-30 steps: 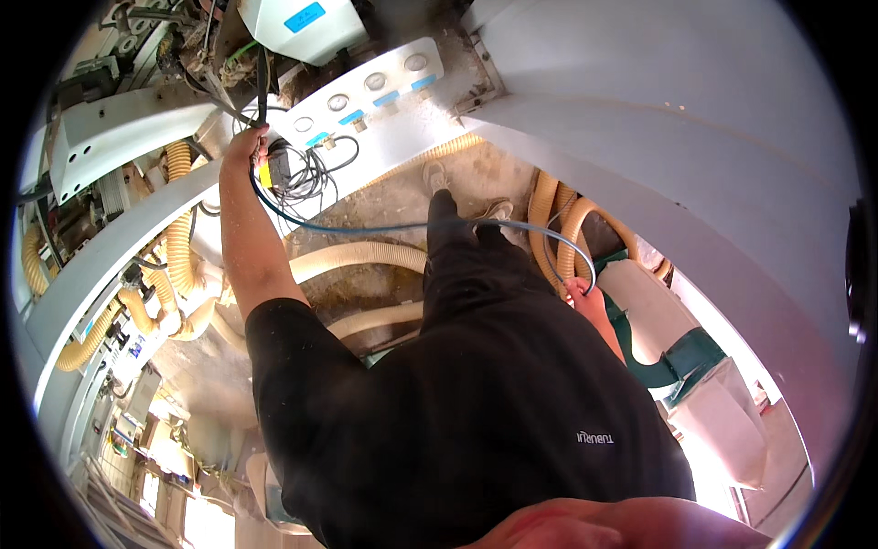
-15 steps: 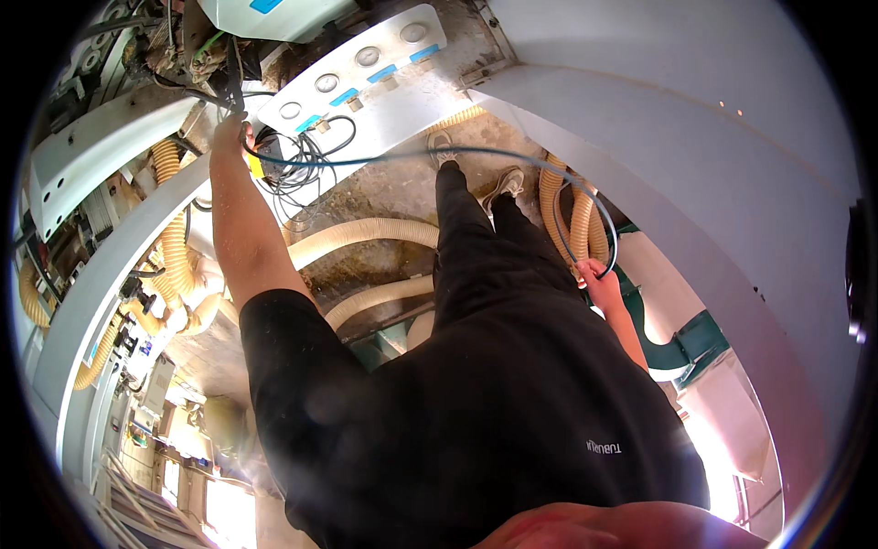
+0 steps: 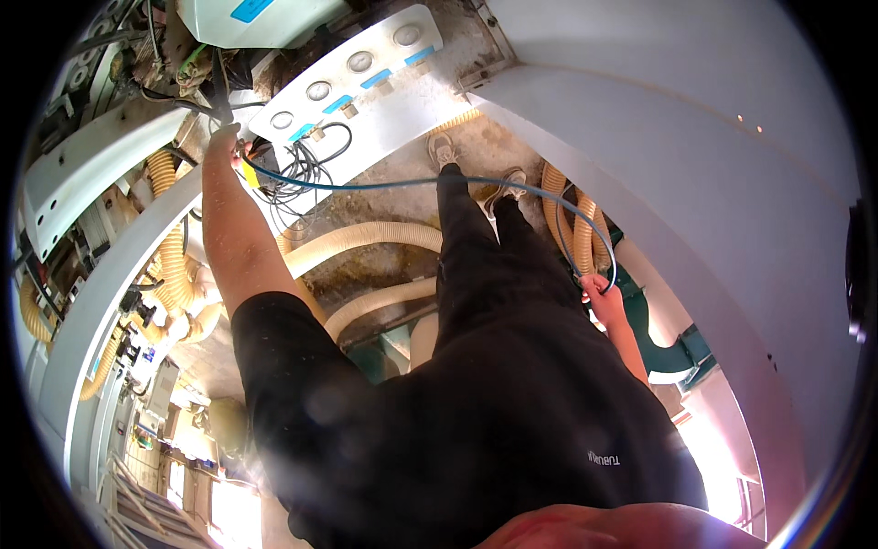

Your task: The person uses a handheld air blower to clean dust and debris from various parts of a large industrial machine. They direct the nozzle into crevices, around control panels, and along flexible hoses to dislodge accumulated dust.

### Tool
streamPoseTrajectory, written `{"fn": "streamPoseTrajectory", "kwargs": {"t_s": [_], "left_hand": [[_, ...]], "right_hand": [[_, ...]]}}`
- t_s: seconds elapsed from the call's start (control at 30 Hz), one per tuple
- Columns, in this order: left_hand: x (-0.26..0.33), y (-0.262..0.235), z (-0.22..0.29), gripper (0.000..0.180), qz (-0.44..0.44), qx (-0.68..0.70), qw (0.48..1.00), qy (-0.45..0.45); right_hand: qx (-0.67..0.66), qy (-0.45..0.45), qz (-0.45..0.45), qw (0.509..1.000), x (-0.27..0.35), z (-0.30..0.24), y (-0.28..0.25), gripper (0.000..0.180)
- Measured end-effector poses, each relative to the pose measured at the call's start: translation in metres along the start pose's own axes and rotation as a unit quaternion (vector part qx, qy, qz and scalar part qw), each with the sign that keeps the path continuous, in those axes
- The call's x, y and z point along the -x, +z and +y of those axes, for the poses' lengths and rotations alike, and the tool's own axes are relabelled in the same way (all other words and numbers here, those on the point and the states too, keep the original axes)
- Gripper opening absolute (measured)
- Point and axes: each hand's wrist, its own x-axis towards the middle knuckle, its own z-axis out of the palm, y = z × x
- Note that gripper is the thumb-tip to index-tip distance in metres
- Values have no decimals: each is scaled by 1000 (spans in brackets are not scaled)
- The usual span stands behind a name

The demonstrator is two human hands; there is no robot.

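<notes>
My left hand [image 3: 223, 145] is stretched out to a tangle of dark cables [image 3: 302, 169] below a white panel with round gauges [image 3: 352, 69]. It grips the end of a thin blue hose [image 3: 402, 183] next to a small yellow tag [image 3: 251, 172]. The hose runs right across my legs, loops round and ends in my right hand [image 3: 599, 295], which is closed on it at my side. My dark trousers and shoes [image 3: 443, 148] stand on a dusty floor.
Large grey curved machine housings [image 3: 695, 165] rise at right and left. Yellow ribbed ducts [image 3: 169, 247] and cream hoses [image 3: 366, 240] cross the floor under me. A green pipe fitting [image 3: 658, 334] sits at right. Workshop floor shows far below left.
My left hand has reached higher and further toward the cables under the gauge panel. My right hand with the hose loop has moved slightly down and outward.
</notes>
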Motion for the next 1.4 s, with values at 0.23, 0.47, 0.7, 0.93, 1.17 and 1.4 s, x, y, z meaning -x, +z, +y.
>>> {"fn": "streamPoseTrajectory", "kwargs": {"t_s": [0.23,0.47,0.7,0.93,1.17,1.4], "left_hand": [[-38,-7,-8,28,-6,201,979,42],[-29,4,-3,26,-24,263,964,20],[0,5,9,34,-12,76,997,1],[4,-7,12,38,-73,181,980,36],[-69,-7,-2,25,-51,116,977,170],[-151,-39,-34,47,-17,27,977,213]], "right_hand": [[5,0,-6,1000,1,8,1,28],[8,-8,-10,1000,4,-4,7,33],[-3,-22,-40,999,1,-21,10,33],[7,4,-49,999,-1,-38,12,30],[40,4,-19,999,-4,-31,18,31],[71,-17,-29,997,-10,-28,18,25]]}}
